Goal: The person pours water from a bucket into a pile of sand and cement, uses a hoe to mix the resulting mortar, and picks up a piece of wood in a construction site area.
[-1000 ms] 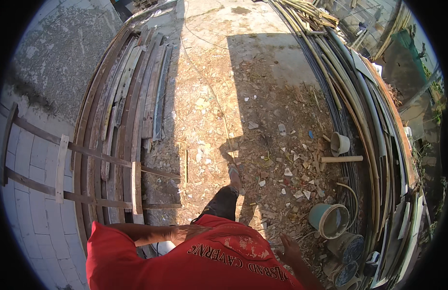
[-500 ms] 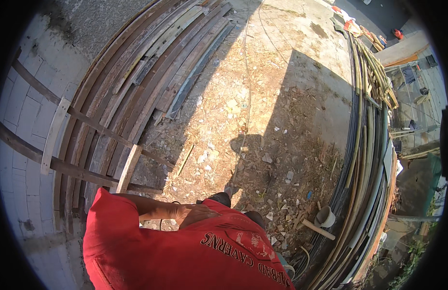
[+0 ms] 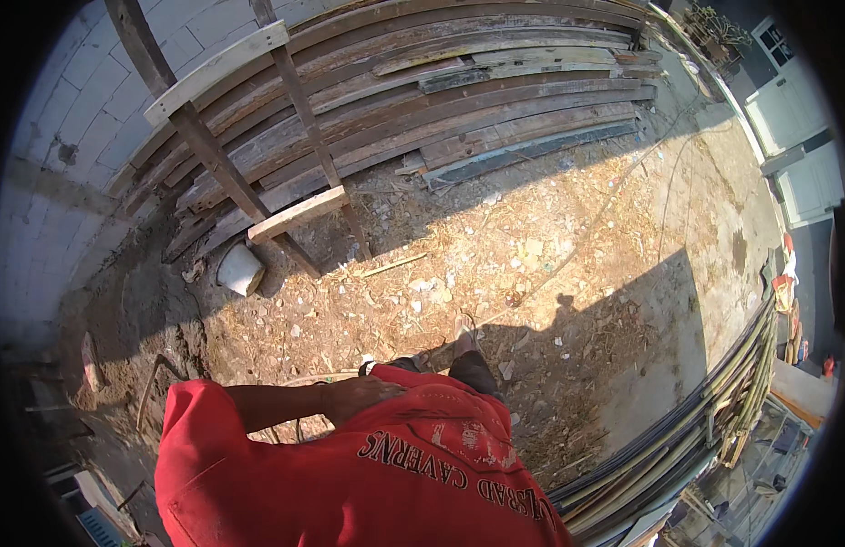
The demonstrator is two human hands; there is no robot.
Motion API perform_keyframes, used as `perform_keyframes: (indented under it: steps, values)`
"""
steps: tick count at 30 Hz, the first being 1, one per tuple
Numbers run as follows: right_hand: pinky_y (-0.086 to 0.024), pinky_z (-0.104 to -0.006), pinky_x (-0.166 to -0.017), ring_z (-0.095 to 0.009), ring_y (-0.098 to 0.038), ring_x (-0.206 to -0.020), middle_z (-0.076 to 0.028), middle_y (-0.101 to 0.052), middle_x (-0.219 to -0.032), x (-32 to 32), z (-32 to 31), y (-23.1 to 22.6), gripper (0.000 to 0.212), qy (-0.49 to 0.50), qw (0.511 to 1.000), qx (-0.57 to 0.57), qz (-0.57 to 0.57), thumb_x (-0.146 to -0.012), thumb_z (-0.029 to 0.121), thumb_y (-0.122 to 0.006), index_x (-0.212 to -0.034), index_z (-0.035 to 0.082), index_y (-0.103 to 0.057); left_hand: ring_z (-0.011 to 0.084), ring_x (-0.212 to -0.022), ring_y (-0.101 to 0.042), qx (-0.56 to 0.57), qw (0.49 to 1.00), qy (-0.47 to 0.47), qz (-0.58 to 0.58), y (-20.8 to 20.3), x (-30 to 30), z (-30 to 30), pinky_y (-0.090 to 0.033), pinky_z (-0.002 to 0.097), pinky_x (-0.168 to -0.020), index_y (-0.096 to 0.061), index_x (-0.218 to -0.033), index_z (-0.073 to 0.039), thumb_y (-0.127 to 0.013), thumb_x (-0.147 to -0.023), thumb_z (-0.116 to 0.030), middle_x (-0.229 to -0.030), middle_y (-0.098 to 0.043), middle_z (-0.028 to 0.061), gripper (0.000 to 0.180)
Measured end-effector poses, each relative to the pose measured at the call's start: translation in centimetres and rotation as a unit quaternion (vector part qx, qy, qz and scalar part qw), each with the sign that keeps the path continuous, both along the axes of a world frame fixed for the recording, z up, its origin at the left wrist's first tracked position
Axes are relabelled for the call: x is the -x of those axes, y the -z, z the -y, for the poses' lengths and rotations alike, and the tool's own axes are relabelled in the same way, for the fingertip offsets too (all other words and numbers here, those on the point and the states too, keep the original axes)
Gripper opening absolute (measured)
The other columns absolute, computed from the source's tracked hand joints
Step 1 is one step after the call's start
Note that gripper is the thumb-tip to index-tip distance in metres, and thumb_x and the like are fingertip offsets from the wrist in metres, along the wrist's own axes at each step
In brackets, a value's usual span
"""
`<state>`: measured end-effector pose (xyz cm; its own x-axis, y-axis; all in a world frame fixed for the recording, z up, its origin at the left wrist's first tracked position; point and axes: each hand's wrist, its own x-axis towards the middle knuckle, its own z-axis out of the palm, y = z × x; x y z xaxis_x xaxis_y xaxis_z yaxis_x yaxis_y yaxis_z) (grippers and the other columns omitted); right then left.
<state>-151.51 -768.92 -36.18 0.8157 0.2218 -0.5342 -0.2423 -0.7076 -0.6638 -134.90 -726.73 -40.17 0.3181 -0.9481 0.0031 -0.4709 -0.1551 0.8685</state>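
Observation:
My left hand [image 3: 360, 398] lies against the front of my red shirt [image 3: 350, 474], near the waist, in shadow. Its fingers stretch flat over the cloth, their tips partly hidden by a fold, and I see no object in them. My right hand is out of view. Below the shirt, one foot [image 3: 464, 328] shows on the littered ground. A wooden ladder-like frame [image 3: 220, 164] of dark rails and pale crosspieces leans at the upper left. Near its foot a whitish bucket [image 3: 240, 271] lies tilted.
Long weathered planks [image 3: 495, 91] are stacked along the far side, by a pale block wall [image 3: 94, 100]. Poles and pipes [image 3: 705, 419] lie bundled at lower right. A thin hose or cable [image 3: 582, 244] crosses the debris-strewn ground. A curved rod [image 3: 149, 392] stands at left.
My view has turned left: the planks have swung from the left to the top and the poles to the lower right. The whitish bucket has come into view. My left hand stays on the shirt.

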Motion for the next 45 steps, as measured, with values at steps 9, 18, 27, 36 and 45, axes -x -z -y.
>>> perform_keyframes:
  steps: [9,18,27,36,45]
  values:
    - [-0.04,-0.0481,-0.105,-0.042,-0.047,-0.129,-0.025,-0.045,-0.142,-15.9,6.8,0.5,0.084,-0.303,0.952,-0.044,-0.014,-0.078,0.031,-0.077,-0.145,0.003,-0.035,0.0334,-0.141,-0.036,-0.249,0.951,-0.166,-0.082,-3.4,11.4,4.2,-0.029,0.0458,-0.114,-0.029,-0.149,0.001,-0.057,-0.085,-0.043,-0.154,-0.031,0.0236,0.083]
    - [-0.04,-0.0482,-0.104,-0.041,-0.048,-0.128,-0.024,-0.046,-0.142,-25.0,-0.9,0.2,0.083,-0.55,0.831,-0.065,-0.054,-0.078,0.031,-0.076,-0.145,0.004,-0.036,0.0394,-0.129,-0.047,0.02,0.773,-0.614,-0.16,4.7,25.5,5.6,-0.036,0.0492,-0.108,-0.037,-0.144,0.002,-0.058,-0.088,-0.041,-0.141,-0.045,0.0272,0.074]
    - [-0.041,-0.0482,-0.104,-0.041,-0.048,-0.127,-0.023,-0.046,-0.142,-23.1,-14.6,-2.3,0.081,-0.61,0.79,-0.042,-0.044,-0.078,0.032,-0.076,-0.144,0.005,-0.037,0.039,-0.127,-0.048,0.052,0.69,-0.663,-0.285,4.5,27.2,-6.4,-0.037,0.0482,-0.107,-0.039,-0.143,0.002,-0.058,-0.09,-0.038,-0.139,-0.047,0.0262,0.069]
    - [-0.041,-0.0482,-0.104,-0.041,-0.049,-0.126,-0.021,-0.046,-0.142,-19.5,-31.8,-2.1,0.079,-0.671,0.738,-0.053,-0.047,-0.078,0.032,-0.075,-0.144,0.006,-0.038,0.0386,-0.126,-0.049,0.113,0.647,-0.688,-0.309,4.8,36.0,-16.2,-0.038,0.0472,-0.106,-0.04,-0.142,0.002,-0.057,-0.091,-0.035,-0.138,-0.049,0.0252,0.065]
    - [-0.041,-0.0483,-0.103,-0.04,-0.049,-0.125,-0.02,-0.046,-0.141,-20.2,-51.6,-0.6,0.078,-0.771,0.633,-0.041,-0.062,-0.079,0.033,-0.074,-0.143,0.007,-0.039,0.0378,-0.123,-0.051,0.234,0.536,-0.757,-0.29,5.3,41.5,-19.2,-0.04,0.0456,-0.105,-0.043,-0.141,0.001,-0.058,-0.092,-0.033,-0.135,-0.051,0.0234,0.061]
